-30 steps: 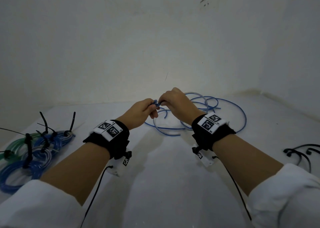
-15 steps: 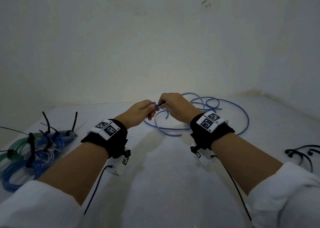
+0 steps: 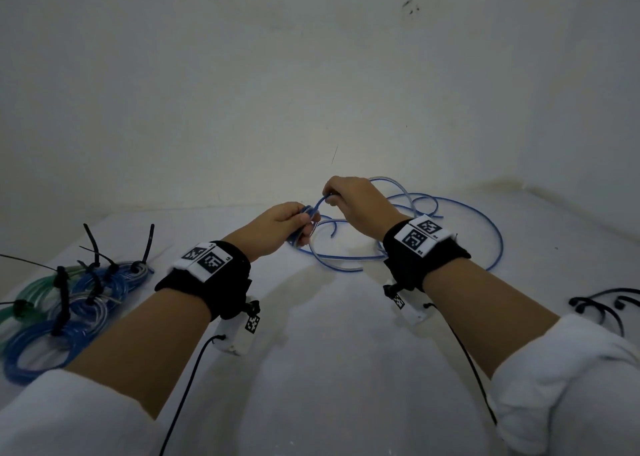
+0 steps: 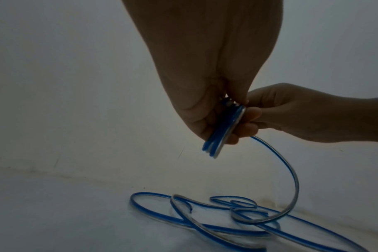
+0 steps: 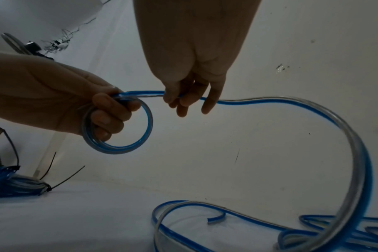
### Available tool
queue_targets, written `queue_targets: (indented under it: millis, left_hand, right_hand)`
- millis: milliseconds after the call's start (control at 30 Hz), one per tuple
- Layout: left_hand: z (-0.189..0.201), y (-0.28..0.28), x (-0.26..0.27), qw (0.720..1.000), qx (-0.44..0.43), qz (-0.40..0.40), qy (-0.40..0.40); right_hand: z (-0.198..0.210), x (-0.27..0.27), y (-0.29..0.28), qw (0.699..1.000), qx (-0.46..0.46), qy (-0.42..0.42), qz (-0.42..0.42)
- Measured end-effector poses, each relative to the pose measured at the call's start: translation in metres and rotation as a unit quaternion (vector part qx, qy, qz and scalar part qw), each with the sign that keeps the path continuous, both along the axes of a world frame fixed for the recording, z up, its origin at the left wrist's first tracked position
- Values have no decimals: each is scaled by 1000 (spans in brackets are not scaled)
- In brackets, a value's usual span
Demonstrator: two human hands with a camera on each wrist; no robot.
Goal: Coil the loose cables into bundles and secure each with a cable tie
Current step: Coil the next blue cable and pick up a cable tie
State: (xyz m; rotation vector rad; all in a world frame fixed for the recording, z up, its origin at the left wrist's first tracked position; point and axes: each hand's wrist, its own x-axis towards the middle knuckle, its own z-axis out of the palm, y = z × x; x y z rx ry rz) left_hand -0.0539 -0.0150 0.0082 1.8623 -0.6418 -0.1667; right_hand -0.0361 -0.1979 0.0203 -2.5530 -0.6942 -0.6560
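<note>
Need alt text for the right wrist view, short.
Left hand grips a small coil of blue cable while the right hand pinches the strand feeding it. Loose cable lies on the white surface; tied bundles sit far left.

Dim, cool light fills all three views, brightest on the wall (image 3: pixel 311 164) just beyond the fingertips. Soft shadows lie on the table (image 3: pixel 329 369) beneath the wrists. Wide-angle bending stretches the edges; the blue cable (image 5: pixel 356 153) smears with blur.
</note>
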Motion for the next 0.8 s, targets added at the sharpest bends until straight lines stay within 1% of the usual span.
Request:
queue_targets:
  millis: [67,167,267,333,433,467,533,600,700,800]
  left_hand:
    - [3,1,-1,1000,-14,-2,-2]
    - [6,1,-2,999,-34,3,-3]
    - [5,2,-1,997,-72,28,-1]
    - [5,3,0,993,-106,46,5]
    - [7,4,2,982,-176,62,29]
    - [9,4,3,976,-202,64,38]
    - [13,4,4,964,-253,66,53]
    - [16,6,4,954,-285,68,64]
    - [16,10,4,949,-300,48,83]
    - [15,11,3,951,-293,11,100]
  right_hand:
    - [-3,-1,-2,1000,17,18,-12]
    - [-8,-1,-2,998,61,17,-18]
    - [-11,2,-2,997,66,28,-43]
    - [-13,1,0,994,80,58,-53]
    - [-18,-4,5,985,121,115,-38]
    - [-20,-5,5,984,126,122,-35]
    - [-23,-4,4,983,131,119,-42]
    - [-24,-3,2,980,157,110,-53]
    - [-25,-6,3,966,224,124,-40]
    - [-24,-7,2,960,243,137,-24]
